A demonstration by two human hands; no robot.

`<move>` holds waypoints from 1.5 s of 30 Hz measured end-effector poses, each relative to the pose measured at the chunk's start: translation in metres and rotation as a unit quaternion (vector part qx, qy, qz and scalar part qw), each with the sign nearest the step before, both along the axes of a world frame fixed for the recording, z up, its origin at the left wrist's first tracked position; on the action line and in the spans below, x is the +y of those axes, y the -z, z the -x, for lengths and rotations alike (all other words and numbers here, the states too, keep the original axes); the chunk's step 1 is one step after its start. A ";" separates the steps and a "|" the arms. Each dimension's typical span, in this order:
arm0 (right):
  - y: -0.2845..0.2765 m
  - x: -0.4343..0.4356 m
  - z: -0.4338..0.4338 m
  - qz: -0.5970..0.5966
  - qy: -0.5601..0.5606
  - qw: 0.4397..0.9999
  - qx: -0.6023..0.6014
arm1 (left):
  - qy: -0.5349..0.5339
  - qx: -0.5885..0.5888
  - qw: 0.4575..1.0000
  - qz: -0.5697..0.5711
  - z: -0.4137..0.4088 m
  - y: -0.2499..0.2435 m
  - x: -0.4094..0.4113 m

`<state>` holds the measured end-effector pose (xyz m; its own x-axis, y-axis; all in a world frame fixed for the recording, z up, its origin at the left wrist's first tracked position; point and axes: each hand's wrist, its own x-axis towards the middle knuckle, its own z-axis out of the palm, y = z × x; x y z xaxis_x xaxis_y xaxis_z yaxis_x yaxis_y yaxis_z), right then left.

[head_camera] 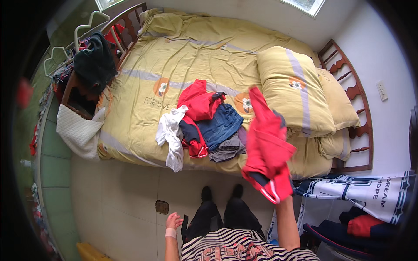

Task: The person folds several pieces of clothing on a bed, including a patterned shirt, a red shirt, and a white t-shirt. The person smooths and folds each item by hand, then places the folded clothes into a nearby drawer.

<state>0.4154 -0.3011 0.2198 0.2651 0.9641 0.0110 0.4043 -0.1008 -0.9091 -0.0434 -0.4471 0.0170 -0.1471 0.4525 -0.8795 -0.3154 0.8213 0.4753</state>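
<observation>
A red garment [267, 140] with dark parts and a white-striped edge hangs from my right arm. My right hand is hidden behind or inside its cloth, so its grip does not show. At the lower middle, my left hand [174, 221] is empty, with fingers apart and a pale band at the wrist. On the near side of the bed lies a pile: a red garment with navy parts [202, 104], a white garment [173, 133], blue denim [220, 125] and a crumpled grey garment [228, 148].
A folded yellow quilt [284, 81] and pillows [339, 98] lie by the wooden headboard [367, 130]. Dark clothing [94, 62] and a white quilted cloth [78, 130] hang at the footboard. A fabric-covered rack [362, 192] with clothes stands at right.
</observation>
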 end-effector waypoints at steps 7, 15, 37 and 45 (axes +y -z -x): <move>0.064 0.064 0.034 0.294 0.082 0.881 0.363 | -0.052 -0.016 0.997 0.062 -0.001 -0.011 -0.011; 0.120 0.080 0.025 0.357 0.030 0.888 0.289 | 0.039 0.002 0.999 -0.010 -0.062 -0.029 0.082; 0.064 0.148 0.034 0.099 0.233 0.896 0.364 | -0.102 -0.107 0.960 -0.236 -0.028 -0.107 0.382; 0.018 0.192 0.136 0.062 0.275 0.915 0.290 | -0.063 -0.137 0.967 -0.204 0.109 -0.088 0.436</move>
<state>0.2797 -0.1092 0.2018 0.6368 0.6681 -0.3849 -0.2848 -0.2601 -0.9226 -0.1523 -0.0113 0.1053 -0.0104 0.7633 -0.6459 -0.5598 0.5308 0.6363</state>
